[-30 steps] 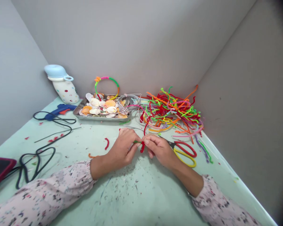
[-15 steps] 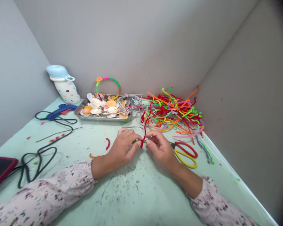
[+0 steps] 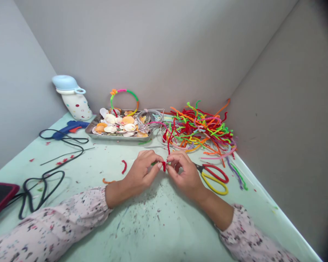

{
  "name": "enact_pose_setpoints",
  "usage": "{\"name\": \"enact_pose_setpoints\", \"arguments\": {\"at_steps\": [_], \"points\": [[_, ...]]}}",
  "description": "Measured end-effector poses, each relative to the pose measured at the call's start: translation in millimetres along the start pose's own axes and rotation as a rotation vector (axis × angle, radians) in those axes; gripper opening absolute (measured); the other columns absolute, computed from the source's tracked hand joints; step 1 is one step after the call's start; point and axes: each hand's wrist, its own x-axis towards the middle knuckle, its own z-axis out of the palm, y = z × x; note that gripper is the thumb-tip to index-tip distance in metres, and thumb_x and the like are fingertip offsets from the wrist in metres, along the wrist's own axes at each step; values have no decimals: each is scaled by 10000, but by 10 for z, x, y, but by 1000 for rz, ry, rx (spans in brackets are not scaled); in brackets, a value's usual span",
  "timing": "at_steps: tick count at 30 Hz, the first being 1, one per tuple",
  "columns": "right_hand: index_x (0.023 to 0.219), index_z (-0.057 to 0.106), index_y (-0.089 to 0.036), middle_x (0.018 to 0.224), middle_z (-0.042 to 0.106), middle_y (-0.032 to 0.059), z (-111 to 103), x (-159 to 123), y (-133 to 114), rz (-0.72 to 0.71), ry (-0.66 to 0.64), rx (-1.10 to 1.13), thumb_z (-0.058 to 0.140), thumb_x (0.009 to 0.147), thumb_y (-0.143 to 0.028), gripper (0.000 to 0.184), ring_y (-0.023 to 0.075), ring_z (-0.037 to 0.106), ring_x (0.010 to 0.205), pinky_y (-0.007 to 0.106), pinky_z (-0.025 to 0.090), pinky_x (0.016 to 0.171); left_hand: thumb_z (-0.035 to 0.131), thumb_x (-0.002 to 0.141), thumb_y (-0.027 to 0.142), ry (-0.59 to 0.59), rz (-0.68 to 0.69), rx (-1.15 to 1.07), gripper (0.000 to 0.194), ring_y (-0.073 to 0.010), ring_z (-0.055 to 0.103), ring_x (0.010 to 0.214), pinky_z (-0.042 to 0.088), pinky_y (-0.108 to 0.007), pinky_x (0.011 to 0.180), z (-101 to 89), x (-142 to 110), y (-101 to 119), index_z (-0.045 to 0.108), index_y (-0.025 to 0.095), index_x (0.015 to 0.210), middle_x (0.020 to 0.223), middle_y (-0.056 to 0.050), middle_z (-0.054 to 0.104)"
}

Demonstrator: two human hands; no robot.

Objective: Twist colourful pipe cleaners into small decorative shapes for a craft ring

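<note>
Apparently half-wound: red on green

Over the table point(image 3: 164, 225), behind which a metal tray point(image 3: 120, 138) holds a closed-looking coloured hoop point(image 3: 132, 94), the left hand point(image 3: 142, 173) pinches a green wire point(image 3: 154, 163). The right hand point(image 3: 187, 176) curls close; its exact grip is hidden. Between the fingertips, the fuzzy red wire point(image 3: 164, 166) looks bunched and bent, its long upper end apparently left unwound.

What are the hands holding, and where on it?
Both the left hand and right hand pinch red and green fuzzy stems between fingertips, near where they cross.
</note>
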Motion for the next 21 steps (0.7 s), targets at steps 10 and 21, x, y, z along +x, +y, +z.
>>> {"name": "enact_pose_setpoints", "arguments": {"at_steps": [10, 21], "points": [[1093, 563, -229, 1052, 589, 69, -53, 3, -44, -26, -5, -1, 559, 844, -169, 256, 134, 592, 747, 282, 519, 655, 452, 929, 267, 240, -76, -6, 134, -183, 521, 851, 399, -334, 811, -30, 1, -1, 563, 195, 911, 848, -27, 568], [1135, 567, -212, 856, 713, 31, -179, 12, -44, -128, -37, -284, 625, 843, -325, 319, 128, 604, 587, 265, 490, 610, 441, 937, 265, 402, -162, -107, 125, -165, 521, 870, 415, -298, 816, -28, 28, -72, 538, 188, 948, 883, -26, 532]]}}
